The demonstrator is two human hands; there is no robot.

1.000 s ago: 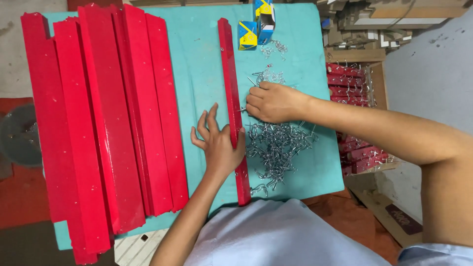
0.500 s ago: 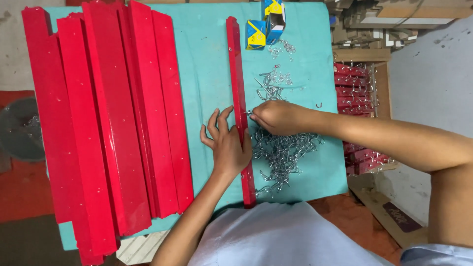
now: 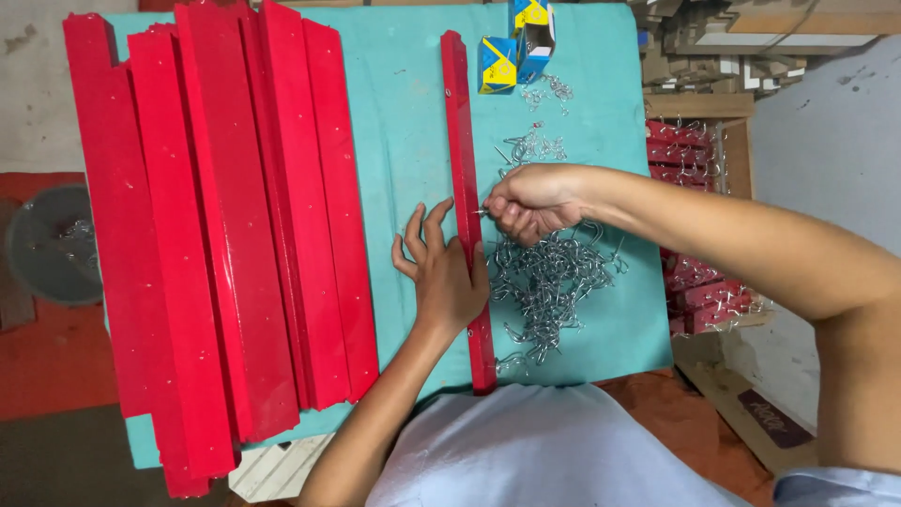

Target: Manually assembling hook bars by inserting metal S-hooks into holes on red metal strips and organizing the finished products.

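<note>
Left hand lies flat, steadying the long red wooden slat at centre frame; right hand pinches a small metal hook square against its edge.

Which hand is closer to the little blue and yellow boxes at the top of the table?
The right hand. It sits beside the single red strip, below the blue and yellow boxes. The left hand presses on that strip lower down, farther from them.

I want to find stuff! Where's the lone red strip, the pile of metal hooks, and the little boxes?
lone red strip [image 3: 457, 122], head view, bare upper part.
pile of metal hooks [image 3: 549, 282], head view, middle of the heap.
little boxes [image 3: 497, 64], head view, face of the nearer box.
</note>
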